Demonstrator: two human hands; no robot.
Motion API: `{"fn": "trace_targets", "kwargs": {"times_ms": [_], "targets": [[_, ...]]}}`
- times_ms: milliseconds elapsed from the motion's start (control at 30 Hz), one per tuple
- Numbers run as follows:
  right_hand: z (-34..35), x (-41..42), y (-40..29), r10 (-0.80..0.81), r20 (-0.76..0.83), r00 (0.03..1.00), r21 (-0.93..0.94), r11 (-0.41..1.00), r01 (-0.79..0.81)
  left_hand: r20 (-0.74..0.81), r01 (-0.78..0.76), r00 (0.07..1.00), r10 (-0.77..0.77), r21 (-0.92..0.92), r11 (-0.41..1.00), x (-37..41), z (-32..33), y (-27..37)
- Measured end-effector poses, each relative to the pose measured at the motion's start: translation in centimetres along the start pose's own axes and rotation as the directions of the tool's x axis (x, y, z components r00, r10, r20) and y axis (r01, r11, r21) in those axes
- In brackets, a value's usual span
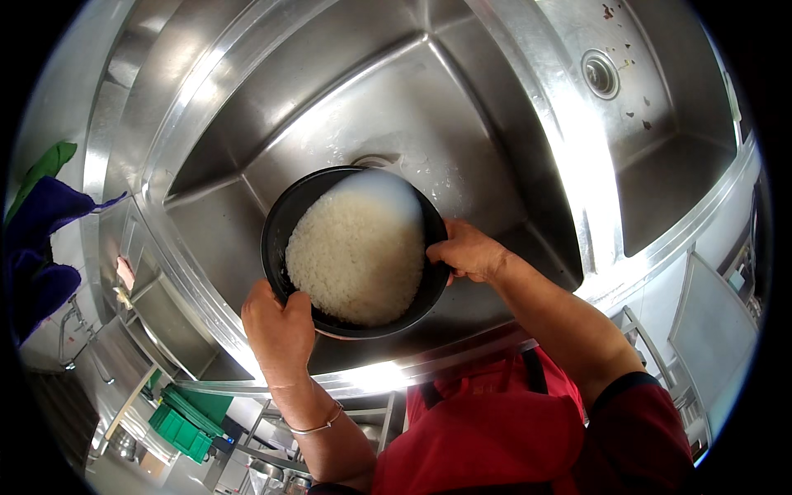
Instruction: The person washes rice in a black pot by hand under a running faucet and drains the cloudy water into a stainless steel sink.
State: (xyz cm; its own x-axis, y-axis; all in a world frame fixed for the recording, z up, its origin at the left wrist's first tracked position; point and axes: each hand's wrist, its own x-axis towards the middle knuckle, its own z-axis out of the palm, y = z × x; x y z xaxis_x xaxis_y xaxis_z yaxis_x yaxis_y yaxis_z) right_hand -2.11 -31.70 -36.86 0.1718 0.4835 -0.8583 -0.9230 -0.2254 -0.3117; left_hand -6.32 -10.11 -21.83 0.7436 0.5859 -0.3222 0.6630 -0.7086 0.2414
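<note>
A round black pot [276, 247] is held in both hands over a stainless steel sink basin [383, 105]. White rice grains [346, 260] fill much of it, and cloudy water [385, 189] gathers at the far rim, so the pot looks tilted away from me. My left hand [278, 325] grips the near left rim with the thumb over the edge. On the right side, my right hand [467, 250] grips the rim, thumb on top, its other fingers mostly hidden. Just beyond the pot, the basin's drain [376, 161] is partly covered by it.
A second basin with a drain [600, 74] and food scraps [646, 124] lies to the right past a steel divider [575, 142]. Purple cloths [43, 216] and a green one [52, 164] hang at left. Green crates [182, 427] stand lower left. The sink's front edge [371, 376] runs before me.
</note>
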Motion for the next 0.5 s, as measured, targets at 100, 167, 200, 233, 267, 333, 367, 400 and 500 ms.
{"fn": "trace_targets", "kwargs": {"times_ms": [100,167,200,233,267,333,367,400,500], "targets": [[0.0,0.2,0.1,0.029,-0.026,0.999,-0.008,1.0,-0.029,0.016,0.028,0.999,-0.029,0.024,0.999,0.1,-0.2,0.4],[0.1,0.2,0.0,0.032,-0.017,0.999,-0.003,0.999,-0.033,0.031,0.044,0.999,-0.045,0.032,0.999,0.1,-0.2,0.4],[0.1,0.1,-0.1,0.034,-0.013,0.999,-0.001,0.999,-0.034,0.039,0.051,0.998,-0.053,0.035,0.998,0.2,-0.2,0.4],[0.1,0.1,-0.2,0.032,-0.006,0.999,0.001,0.999,-0.032,0.034,0.044,0.998,-0.045,0.029,0.999,0.2,-0.2,0.4],[0.1,0.0,-0.2,0.03,0.0,1.0,0.002,1.0,-0.03,0.03,0.036,0.999,-0.037,0.022,0.999,0.2,-0.2,0.4],[0.1,-0.1,-0.3,0.029,0.004,1.0,0.01,1.0,-0.029,0.018,0.021,1.0,-0.021,0.011,1.0,0.2,-0.1,0.4],[0.2,-0.1,-0.4,0.03,0.002,1.0,0.016,0.999,-0.03,0.012,0.014,1.0,-0.014,0.007,1.0,0.2,-0.1,0.4],[0.2,-0.2,-0.4,0.031,-0.001,1.0,0.022,0.999,-0.031,0.005,0.006,1.0,-0.006,0.002,1.0,0.2,-0.1,0.4],[0.3,-0.7,-1.0,0.042,-0.022,0.999,0.001,0.999,-0.042,0.014,0.005,1.0,-0.006,0.045,0.999,0.2,-0.2,0.5]]}}
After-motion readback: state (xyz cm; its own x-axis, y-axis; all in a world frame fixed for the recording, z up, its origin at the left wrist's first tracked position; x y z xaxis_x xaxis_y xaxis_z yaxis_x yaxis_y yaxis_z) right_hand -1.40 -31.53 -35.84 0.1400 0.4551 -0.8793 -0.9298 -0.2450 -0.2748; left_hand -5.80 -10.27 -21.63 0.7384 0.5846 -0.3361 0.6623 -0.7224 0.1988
